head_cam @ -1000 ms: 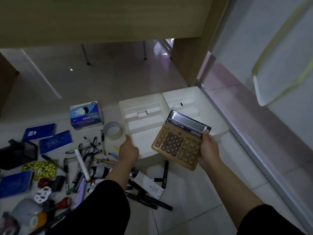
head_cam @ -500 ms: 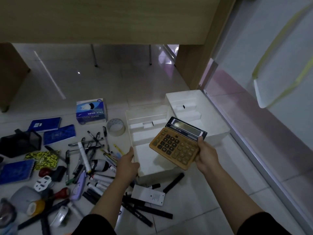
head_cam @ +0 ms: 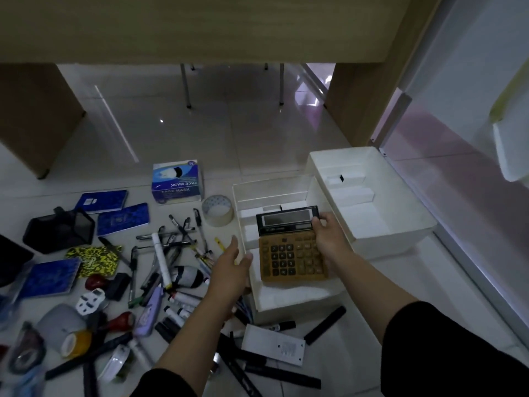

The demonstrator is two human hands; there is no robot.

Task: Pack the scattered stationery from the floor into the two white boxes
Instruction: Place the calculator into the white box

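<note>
Head view, dim light, looking down at a tiled floor [head_cam: 357, 333] under a wooden desk [head_cam: 200, 27].

Two white boxes sit side by side, touching. The nearer white box [head_cam: 246, 247] holds white inserts at its far end; the farther white box [head_cam: 400, 233] stands to its right against the glass wall [head_cam: 472, 116].

Right hand [head_cam: 329, 239] grips a tan desk calculator [head_cam: 290, 253] by its right edge, fingers curled over the black display end. Calculator is inside the nearer box's outline, keys up; whether it rests on the bottom cannot be told.

Left hand [head_cam: 232, 270] is spread loosely, fingers apart, holding nothing, at the box's left wall, thumb just at the rim.

Left of the boxes, scattered stationery: a roll of clear tape [head_cam: 217, 211] just beside the nearer box, a face mask box [head_cam: 177, 181], blue notebooks [head_cam: 123, 219], a black mesh holder [head_cam: 60, 230], a heap of pens and markers [head_cam: 169, 247], a yellow-patterned case [head_cam: 94, 260], a white plug [head_cam: 90, 302], a yellow tape roll [head_cam: 75, 343].

In front of the nearer box: a white flat device [head_cam: 273, 343] and a black marker [head_cam: 325, 325] on the floor.
</note>
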